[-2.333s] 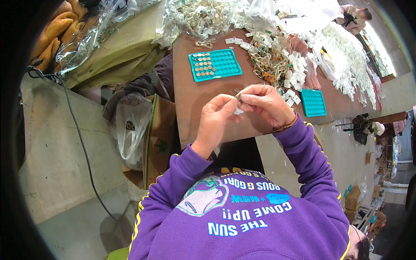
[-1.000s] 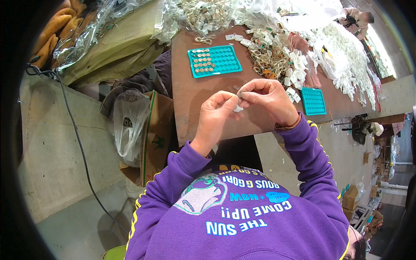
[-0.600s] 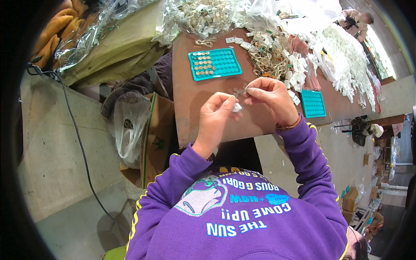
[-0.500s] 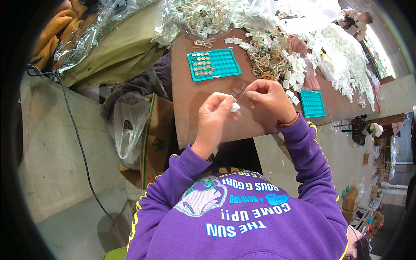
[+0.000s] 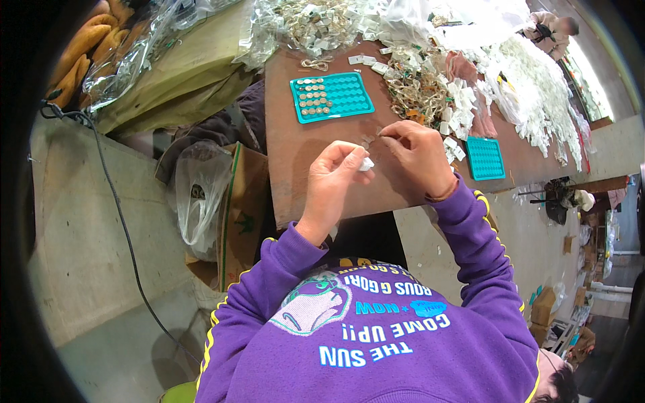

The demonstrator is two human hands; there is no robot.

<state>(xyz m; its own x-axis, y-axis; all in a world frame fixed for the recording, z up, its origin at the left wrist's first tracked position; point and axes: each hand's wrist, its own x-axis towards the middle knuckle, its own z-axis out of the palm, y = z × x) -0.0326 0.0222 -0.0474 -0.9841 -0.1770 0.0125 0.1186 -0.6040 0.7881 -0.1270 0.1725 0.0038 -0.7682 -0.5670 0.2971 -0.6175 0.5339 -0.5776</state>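
Note:
My left hand [image 5: 332, 176] is closed, with a small white plastic-looking piece [image 5: 367, 164] pinched between thumb and fingers above the brown table. To its right, my right hand [image 5: 424, 158] has thumb and index finger pressed together; whatever sits at those fingertips is too small to make out. A few tiny clear bits [image 5: 368, 140] lie on the table between the two hands. Beyond my left hand is a teal tray [image 5: 356, 109] with round hollows; small round metallic discs [image 5: 311, 103] fill several of the hollows on its left side.
A second teal tray [image 5: 486, 160] lies right of my right hand. Tangled strings with white tags [image 5: 420, 87] are heaped behind it, beside a large pile of white pieces [image 5: 531, 87]. A carton with a plastic bag [image 5: 201, 201] stands left of the table [image 5: 295, 191]. Another person [image 5: 552, 35] is far right.
My right hand's fingertips have shifted slightly away from me, toward the far side of the table. My left hand keeps its hold on the white piece, almost unmoved.

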